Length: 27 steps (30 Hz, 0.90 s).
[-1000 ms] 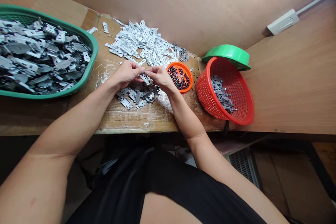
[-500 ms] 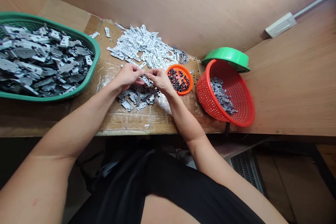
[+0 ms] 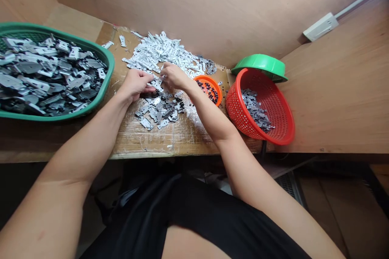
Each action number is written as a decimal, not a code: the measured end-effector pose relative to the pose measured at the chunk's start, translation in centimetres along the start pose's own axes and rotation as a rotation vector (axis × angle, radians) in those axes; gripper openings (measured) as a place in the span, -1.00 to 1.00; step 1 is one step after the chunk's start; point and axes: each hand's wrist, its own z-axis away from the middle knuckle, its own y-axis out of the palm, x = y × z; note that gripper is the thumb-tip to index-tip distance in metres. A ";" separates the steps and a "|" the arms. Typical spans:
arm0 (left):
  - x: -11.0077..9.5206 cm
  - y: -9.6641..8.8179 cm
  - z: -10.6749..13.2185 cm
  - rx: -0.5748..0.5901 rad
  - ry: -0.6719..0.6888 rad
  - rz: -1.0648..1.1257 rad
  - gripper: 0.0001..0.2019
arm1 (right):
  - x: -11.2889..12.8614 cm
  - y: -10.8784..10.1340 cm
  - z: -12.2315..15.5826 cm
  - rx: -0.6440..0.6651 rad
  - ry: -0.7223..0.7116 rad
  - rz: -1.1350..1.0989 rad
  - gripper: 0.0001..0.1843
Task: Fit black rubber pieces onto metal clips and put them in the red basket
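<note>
Left hand (image 3: pixel 136 83) pinches a plate (image 3: pixel 157 83) by its left side, its long axis running rightward and slightly toward the body, above the grey heap (image 3: pixel 158 111). Beyond lies the white heap (image 3: pixel 165 50), nearer the right hand (image 3: pixel 174 76), whose fingers curl at its near edge; whether they grip anything, I cannot tell. Rightmost, the dish (image 3: pixel 219 90) sits beside that wrist
</note>
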 end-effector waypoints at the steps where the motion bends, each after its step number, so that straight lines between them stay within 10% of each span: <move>1: -0.2 -0.1 -0.1 -0.016 -0.009 0.003 -0.59 | -0.1 0.1 -0.7 0.051 -0.036 0.033 -0.83; 7: -0.2 -0.7 -0.4 -0.011 -0.010 0.023 -0.60 | -1.0 -0.3 -0.7 0.112 -0.053 0.063 -0.62; 16: 0.5 -0.6 -0.8 -0.021 0.049 0.055 -0.54 | -1.2 -1.6 6.8 -0.095 0.130 -0.051 -0.66; 22: 0.2 -0.1 -0.5 -0.051 0.047 0.026 -0.59 | -0.5 -4.2 9.8 0.119 0.313 0.051 -0.43; 27: 0.5 0.2 -0.6 -0.054 0.059 0.024 -0.53 | 1.7 -2.9 10.6 -0.022 0.278 -0.573 -0.49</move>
